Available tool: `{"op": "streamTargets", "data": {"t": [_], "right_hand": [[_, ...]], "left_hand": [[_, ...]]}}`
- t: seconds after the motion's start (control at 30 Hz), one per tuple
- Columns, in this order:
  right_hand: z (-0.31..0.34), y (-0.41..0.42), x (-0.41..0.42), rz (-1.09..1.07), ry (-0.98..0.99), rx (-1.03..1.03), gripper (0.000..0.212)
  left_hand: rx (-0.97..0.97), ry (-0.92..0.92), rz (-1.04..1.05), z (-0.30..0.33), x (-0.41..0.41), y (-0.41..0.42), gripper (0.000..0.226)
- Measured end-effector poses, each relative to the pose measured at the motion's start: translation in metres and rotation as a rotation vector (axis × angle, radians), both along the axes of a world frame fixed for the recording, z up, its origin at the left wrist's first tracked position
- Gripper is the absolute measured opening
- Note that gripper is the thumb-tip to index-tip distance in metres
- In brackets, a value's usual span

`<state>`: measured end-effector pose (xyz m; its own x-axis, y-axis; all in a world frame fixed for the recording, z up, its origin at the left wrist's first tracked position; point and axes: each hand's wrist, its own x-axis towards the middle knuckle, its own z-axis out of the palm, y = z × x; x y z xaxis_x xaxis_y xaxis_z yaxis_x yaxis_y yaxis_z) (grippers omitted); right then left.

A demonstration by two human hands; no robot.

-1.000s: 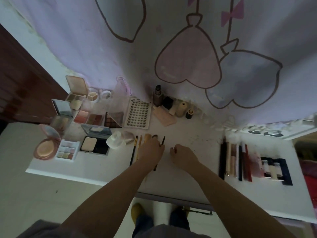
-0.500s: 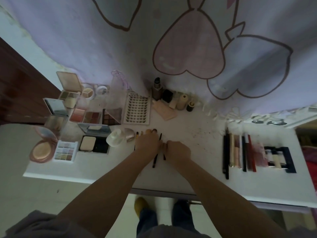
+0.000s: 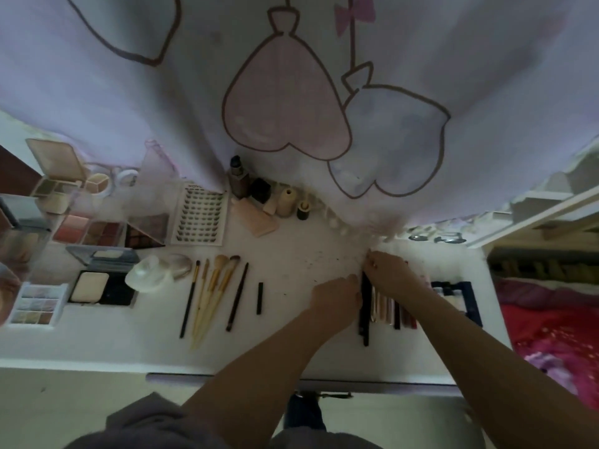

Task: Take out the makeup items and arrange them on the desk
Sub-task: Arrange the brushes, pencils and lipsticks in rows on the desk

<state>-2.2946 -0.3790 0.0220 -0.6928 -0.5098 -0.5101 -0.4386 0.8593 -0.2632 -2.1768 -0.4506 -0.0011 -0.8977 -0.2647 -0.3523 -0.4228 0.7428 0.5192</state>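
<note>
Makeup lies spread over the white desk (image 3: 291,348). My left hand (image 3: 337,294) is at the left side of a row of pencils and lip sticks (image 3: 389,311), its curled fingers against the long black pencil (image 3: 364,319). My right hand (image 3: 387,273) lies over the top ends of the same row, hiding them; its grip cannot be made out. Several brushes (image 3: 210,296) lie fanned out in the middle, with a short black stick (image 3: 259,298) just to their right.
Open palettes and compacts (image 3: 97,283) crowd the left end, beside a lash tray (image 3: 201,218). Bottles (image 3: 240,179) stand at the back against a hanging curtain (image 3: 291,92). A dark blue frame (image 3: 471,306) lies at the far right, next to a red bed cover (image 3: 551,335).
Both hands have left the brushes in the middle and moved right to the row of pencils. The brushes and the short black stick now lie uncovered.
</note>
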Motion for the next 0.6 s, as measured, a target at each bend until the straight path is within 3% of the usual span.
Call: {"op": "streamTargets", "data": {"t": [0.4, 0.5, 0.6], "right_hand": [[-0.007, 0.004, -0.012, 0.068, -0.026, -0.036, 0.025], [-0.004, -0.004, -0.012, 0.095, -0.088, -0.057, 0.033], [0.009, -0.012, -0.006, 0.156, -0.340, -0.096, 0.041]], "left_hand": [[-0.040, -0.111, 0.238, -0.020, -0.022, 0.016, 0.019], [-0.058, -0.023, 0.168, -0.012, -0.008, 0.004, 0.019], [-0.049, 0.110, 0.004, 0.003, 0.015, -0.017, 0.018]]}}
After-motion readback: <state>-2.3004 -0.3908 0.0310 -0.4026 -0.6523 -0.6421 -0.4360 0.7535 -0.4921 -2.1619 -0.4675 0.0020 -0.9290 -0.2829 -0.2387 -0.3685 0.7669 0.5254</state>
